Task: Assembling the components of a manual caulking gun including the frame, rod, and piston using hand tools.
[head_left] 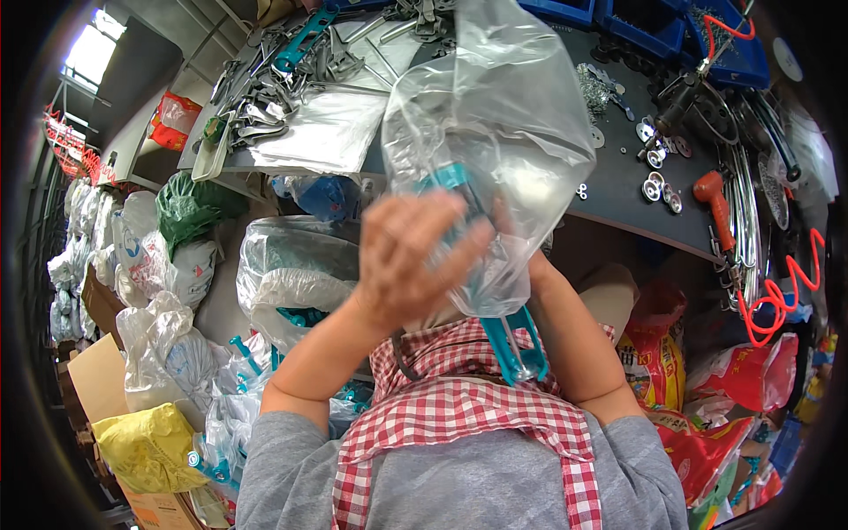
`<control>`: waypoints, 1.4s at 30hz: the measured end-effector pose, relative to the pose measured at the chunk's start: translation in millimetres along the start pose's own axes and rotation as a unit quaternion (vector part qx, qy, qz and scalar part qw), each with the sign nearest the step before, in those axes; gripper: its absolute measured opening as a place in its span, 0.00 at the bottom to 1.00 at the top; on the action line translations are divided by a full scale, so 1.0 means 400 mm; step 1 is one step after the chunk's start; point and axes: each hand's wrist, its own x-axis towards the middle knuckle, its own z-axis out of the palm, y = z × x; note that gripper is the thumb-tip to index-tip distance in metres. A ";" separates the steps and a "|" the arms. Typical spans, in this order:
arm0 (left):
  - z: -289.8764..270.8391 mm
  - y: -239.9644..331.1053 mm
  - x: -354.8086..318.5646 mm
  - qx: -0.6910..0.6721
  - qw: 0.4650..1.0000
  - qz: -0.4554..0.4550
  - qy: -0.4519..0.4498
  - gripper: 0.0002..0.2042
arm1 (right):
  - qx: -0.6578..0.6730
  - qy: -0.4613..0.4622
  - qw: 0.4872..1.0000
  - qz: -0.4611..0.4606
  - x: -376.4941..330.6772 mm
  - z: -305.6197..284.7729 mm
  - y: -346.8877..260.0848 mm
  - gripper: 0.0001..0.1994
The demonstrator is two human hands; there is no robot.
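Observation:
In front of my apron is a teal open-framed metal tool [511, 349] that looks like a caulking gun, tilted, with a round silver piece at its low end. A clear plastic bag [530, 106] covers its upper part and stands up puffed above it. My right hand [537, 265] reaches behind the bag and appears wrapped round the tool; the bag hides most of its fingers. Over the front of the bag is my left hand [411, 252], smeared by motion. Its fingers lie against the plastic and the teal part, and their grip is unclear.
Metal levers [261, 115] and flat clear bags [322, 132] lie on the dark bench [609, 194]. Small discs [658, 187], an orange-handled tool [711, 199] and metal rods [746, 230] are at right, with a red coiled hose [777, 300]. Bags of teal parts [291, 265] stand at left.

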 end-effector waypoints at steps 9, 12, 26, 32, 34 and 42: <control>0.089 0.027 -0.146 -0.059 0.982 -0.135 -0.122 0.09 | 0.286 -0.105 0.950 -0.064 0.003 -0.038 0.025 0.24; 0.011 0.151 -0.185 -0.209 0.915 -0.118 -0.325 0.09 | 0.279 -0.027 0.960 -0.012 0.018 -0.067 0.040 0.26; -0.008 0.207 -0.206 -0.576 0.466 -0.670 0.045 0.37 | -0.036 -0.130 0.991 -0.012 0.055 0.161 0.024 0.24; -0.191 0.086 -0.389 -0.383 0.428 -0.743 0.345 0.19 | -0.632 -0.158 0.702 -0.289 0.018 0.233 0.129 0.30; -0.311 0.049 -0.509 -0.229 0.434 -0.782 0.384 0.20 | -0.620 -0.218 0.725 -0.203 -0.021 0.244 0.148 0.26; -1.146 0.203 -0.894 0.328 0.343 -0.704 0.528 0.17 | -0.558 -0.218 0.770 -0.220 0.019 0.179 0.090 0.21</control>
